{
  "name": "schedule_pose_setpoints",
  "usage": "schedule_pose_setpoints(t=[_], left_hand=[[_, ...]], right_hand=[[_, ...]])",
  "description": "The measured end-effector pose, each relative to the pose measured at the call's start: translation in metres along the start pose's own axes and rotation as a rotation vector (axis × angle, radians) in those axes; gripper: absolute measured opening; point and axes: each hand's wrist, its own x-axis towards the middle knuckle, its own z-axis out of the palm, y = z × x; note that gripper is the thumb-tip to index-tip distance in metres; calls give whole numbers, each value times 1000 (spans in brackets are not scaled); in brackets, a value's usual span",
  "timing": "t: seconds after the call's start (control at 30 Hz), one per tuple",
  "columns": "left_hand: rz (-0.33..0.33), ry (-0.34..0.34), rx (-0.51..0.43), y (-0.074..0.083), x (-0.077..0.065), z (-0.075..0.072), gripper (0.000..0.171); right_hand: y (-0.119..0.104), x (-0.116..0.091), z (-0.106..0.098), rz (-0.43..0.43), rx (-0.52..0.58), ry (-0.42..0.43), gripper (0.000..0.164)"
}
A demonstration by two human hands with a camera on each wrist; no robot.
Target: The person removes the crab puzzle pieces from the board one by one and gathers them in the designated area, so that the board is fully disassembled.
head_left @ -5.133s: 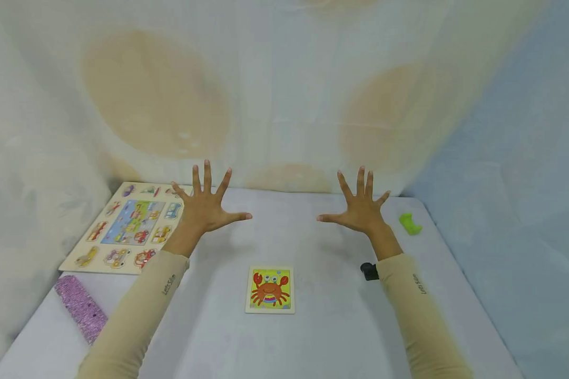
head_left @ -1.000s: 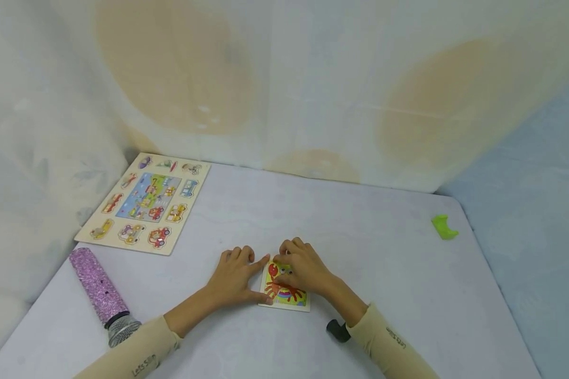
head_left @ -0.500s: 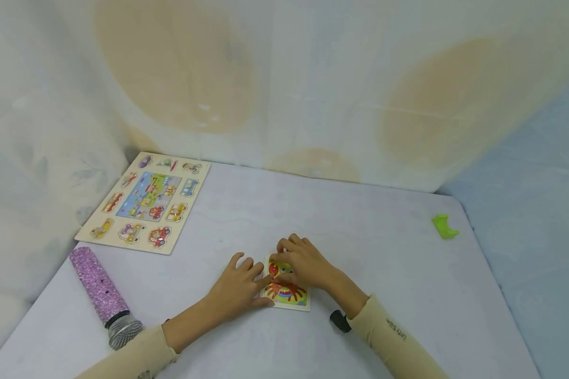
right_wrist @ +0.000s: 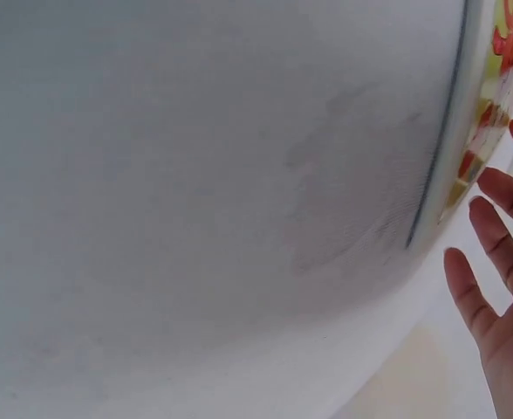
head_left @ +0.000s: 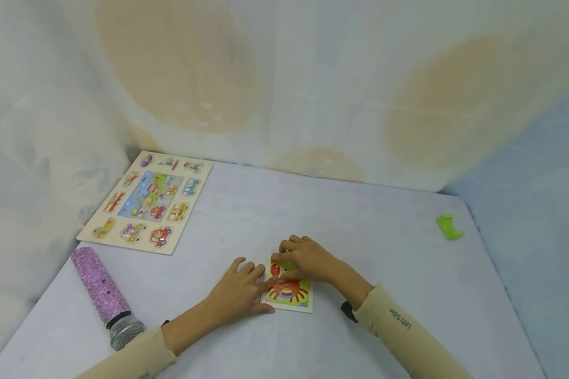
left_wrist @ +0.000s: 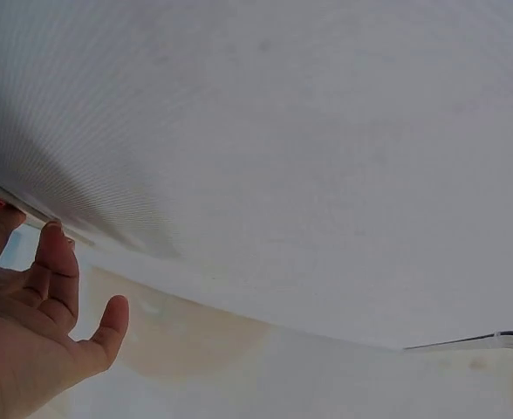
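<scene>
A small square crab puzzle (head_left: 290,299) in a pale wooden frame lies flat on the table in the head view. My left hand (head_left: 234,295) is at its left side; the index finger lies over the picture and the thumb rests near the lower left corner. From the right, my right hand (head_left: 310,260) reaches over the upper part, its thumb on the crab and its index finger by the top edge. In the right wrist view, the fingers spread loosely beside the puzzle's edge (right_wrist: 466,96). Whether a piece is pinched is hidden.
A large wooden vehicle puzzle board (head_left: 147,202) lies at the back left. In front of it is a microphone (head_left: 100,288) with a glittery pink handle. A lime-green curved piece (head_left: 449,227) sits near the right edge. Draped cloth (head_left: 313,95) stands behind the table.
Both hands have come down from their raised spread pose onto the crab puzzle. Over the last second, my left index finger has slid rightward across the picture; my right hand has barely moved.
</scene>
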Motion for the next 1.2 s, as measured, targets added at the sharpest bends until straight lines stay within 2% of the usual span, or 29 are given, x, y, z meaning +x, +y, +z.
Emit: schedule_pose_setpoints(t=[0.33, 0.63, 0.93, 1.2], left_hand=[[-16, -19, -26, -2, -1, -1, 64], [-17, -21, -17, 0, 1, 1, 64], [-31, -27, -35, 0, 1, 0, 63], [-37, -34, -64, 2, 2, -1, 60]], right_hand=[[4, 2, 3, 2, -38, -3, 53], [1, 11, 4, 1, 58, -20, 55], [1, 21, 2, 67, 154, -72, 59], [3, 24, 7, 71, 176, -86, 58]])
